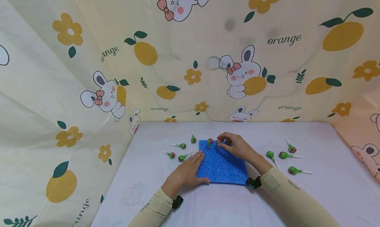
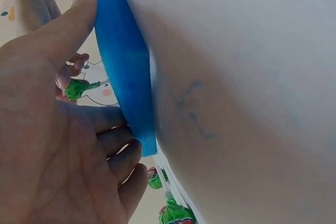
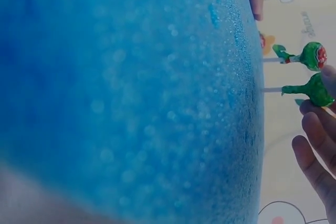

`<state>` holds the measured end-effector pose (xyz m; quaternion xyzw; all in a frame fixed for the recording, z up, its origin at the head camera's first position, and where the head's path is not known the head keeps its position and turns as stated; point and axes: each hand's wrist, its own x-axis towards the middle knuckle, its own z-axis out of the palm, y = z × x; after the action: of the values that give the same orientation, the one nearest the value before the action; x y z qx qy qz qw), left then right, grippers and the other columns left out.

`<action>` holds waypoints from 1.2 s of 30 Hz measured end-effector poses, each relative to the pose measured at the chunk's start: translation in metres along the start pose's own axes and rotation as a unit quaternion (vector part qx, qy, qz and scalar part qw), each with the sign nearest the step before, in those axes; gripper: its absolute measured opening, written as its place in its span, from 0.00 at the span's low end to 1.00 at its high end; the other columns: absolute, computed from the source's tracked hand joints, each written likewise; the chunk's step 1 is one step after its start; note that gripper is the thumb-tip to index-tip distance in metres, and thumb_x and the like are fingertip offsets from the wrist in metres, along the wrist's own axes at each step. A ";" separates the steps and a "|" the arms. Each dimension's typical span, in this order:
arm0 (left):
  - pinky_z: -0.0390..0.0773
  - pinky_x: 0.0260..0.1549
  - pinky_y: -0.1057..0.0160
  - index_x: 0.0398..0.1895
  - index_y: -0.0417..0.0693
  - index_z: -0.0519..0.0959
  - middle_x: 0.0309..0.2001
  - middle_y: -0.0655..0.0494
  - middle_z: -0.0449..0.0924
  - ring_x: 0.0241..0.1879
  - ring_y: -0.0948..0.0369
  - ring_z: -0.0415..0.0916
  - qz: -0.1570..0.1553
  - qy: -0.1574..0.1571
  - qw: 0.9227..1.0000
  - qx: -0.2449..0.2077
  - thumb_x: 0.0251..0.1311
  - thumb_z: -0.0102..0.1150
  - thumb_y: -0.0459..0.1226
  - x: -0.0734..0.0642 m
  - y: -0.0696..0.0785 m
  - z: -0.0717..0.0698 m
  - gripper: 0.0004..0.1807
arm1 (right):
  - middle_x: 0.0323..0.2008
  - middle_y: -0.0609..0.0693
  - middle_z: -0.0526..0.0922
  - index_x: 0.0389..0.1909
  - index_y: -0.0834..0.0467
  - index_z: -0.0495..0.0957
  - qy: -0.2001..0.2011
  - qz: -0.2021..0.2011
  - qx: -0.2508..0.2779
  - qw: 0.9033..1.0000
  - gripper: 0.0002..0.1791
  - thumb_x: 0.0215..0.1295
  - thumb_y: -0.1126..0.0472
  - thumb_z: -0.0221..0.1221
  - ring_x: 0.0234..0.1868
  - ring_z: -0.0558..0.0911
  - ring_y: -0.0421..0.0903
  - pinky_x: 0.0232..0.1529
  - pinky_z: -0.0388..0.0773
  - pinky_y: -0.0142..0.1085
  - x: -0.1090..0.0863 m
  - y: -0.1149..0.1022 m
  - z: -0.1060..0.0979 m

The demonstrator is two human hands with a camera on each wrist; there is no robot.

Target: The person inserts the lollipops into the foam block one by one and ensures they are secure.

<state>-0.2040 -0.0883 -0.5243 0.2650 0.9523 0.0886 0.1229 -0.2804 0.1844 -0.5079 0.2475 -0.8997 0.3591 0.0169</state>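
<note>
A blue foam block [image 1: 222, 169] with many small holes lies on the table. My right hand [image 1: 237, 147] pinches the green-and-red head of a lollipop [image 3: 317, 90] between thumb and fingers, above the block's far edge. That lollipop's white stick points down and meets the foam. Just left of it, another lollipop [image 1: 209, 141] stands upright with its stick in the block. My left hand [image 1: 187, 171] rests against the block's near left corner, fingers along the left side and thumb at the front edge. The left wrist view shows its fingertips [image 2: 134, 148] touching the foam.
Several loose lollipops lie left of the block, among them one [image 1: 171, 155] near the left hand. Several more lie to the right, including one [image 1: 293, 170] beyond the right forearm. A printed cloth backdrop [image 1: 184, 95] rises behind the white table [image 1: 133, 187].
</note>
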 end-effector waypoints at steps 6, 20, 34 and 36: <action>0.54 0.83 0.53 0.89 0.48 0.48 0.89 0.53 0.43 0.87 0.54 0.44 -0.002 0.000 1.000 0.000 0.65 0.59 0.72 0.000 -0.001 0.000 0.62 | 0.50 0.51 0.89 0.62 0.62 0.82 0.002 -0.006 -0.001 1.000 0.20 0.74 0.59 0.69 0.42 0.84 0.44 0.45 0.86 0.39 0.000 0.000 -0.002; 0.55 0.83 0.53 0.89 0.48 0.48 0.89 0.53 0.44 0.87 0.53 0.44 -0.004 0.004 1.000 -0.003 0.64 0.60 0.72 -0.001 -0.002 0.002 0.62 | 0.50 0.54 0.89 0.63 0.62 0.81 0.006 0.001 -0.002 1.000 0.20 0.74 0.60 0.69 0.43 0.85 0.48 0.47 0.89 0.48 -0.007 0.000 -0.014; 0.53 0.83 0.54 0.89 0.47 0.49 0.89 0.53 0.44 0.87 0.54 0.44 0.002 0.007 1.000 -0.012 0.65 0.63 0.70 -0.003 0.001 0.001 0.61 | 0.49 0.57 0.88 0.59 0.63 0.83 0.010 0.020 -0.038 0.999 0.18 0.73 0.61 0.69 0.43 0.83 0.48 0.46 0.87 0.48 -0.029 0.011 -0.033; 0.53 0.83 0.54 0.89 0.47 0.49 0.88 0.52 0.44 0.87 0.54 0.44 0.005 0.009 1.000 -0.013 0.65 0.63 0.69 -0.003 0.001 0.001 0.61 | 0.48 0.57 0.88 0.59 0.63 0.83 0.013 0.020 -0.043 0.999 0.18 0.73 0.61 0.69 0.43 0.83 0.48 0.46 0.87 0.49 -0.031 0.013 -0.036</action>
<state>-0.2007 -0.0893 -0.5244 0.2672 0.9508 0.1040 0.1175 -0.2646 0.2297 -0.4960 0.2243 -0.9187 0.3237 0.0316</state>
